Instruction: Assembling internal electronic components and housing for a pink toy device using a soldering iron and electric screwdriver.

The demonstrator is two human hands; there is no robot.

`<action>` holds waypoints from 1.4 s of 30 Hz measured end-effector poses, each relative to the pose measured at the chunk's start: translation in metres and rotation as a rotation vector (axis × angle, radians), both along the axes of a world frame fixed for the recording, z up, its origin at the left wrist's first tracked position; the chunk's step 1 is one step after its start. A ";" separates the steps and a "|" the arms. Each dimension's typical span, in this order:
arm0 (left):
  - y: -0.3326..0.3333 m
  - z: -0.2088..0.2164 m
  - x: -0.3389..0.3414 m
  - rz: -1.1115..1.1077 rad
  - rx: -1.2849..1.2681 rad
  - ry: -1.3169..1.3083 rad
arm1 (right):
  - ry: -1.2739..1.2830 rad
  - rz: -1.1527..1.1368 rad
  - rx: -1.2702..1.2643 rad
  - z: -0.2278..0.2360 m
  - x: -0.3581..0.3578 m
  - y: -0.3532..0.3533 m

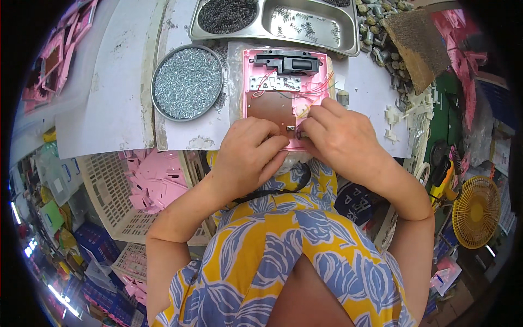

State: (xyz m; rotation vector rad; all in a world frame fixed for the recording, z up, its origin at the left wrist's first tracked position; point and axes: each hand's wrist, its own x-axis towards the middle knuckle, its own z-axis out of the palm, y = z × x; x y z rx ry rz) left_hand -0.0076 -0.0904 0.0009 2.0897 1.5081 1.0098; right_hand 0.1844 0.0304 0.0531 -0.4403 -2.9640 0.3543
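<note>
In front of me lies a pink plastic housing, open side up. A black plastic mechanism sits at its far end, with a perforated metal plate below it. A brown circuit board fills the near left part, and thin red, yellow and dark wires run along the right. My left hand is closed at the housing's near left corner, fingertips on the board's near edge. My right hand pinches at the near right, beside a small metal part; what its fingertips hold is mostly hidden.
A round tray of small silver screws stands left of the housing. Behind is a metal tray with springs. Small metal motors, brown cardboard and white plastic parts lie right. Below left stands a crate of pink parts; a yellow fan is right.
</note>
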 end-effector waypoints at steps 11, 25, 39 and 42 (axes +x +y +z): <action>0.003 0.000 0.000 0.011 0.025 -0.028 | 0.712 -0.540 -2.200 -0.020 0.051 -0.007; 0.001 -0.005 -0.004 -0.003 0.020 -0.048 | 0.270 -0.282 -0.300 -0.018 0.027 -0.009; -0.001 -0.008 -0.004 0.003 0.022 -0.066 | -0.105 -0.171 -0.124 0.000 -0.003 -0.017; 0.000 -0.009 -0.005 -0.002 0.052 -0.078 | -0.011 -0.148 -0.167 -0.012 0.000 -0.012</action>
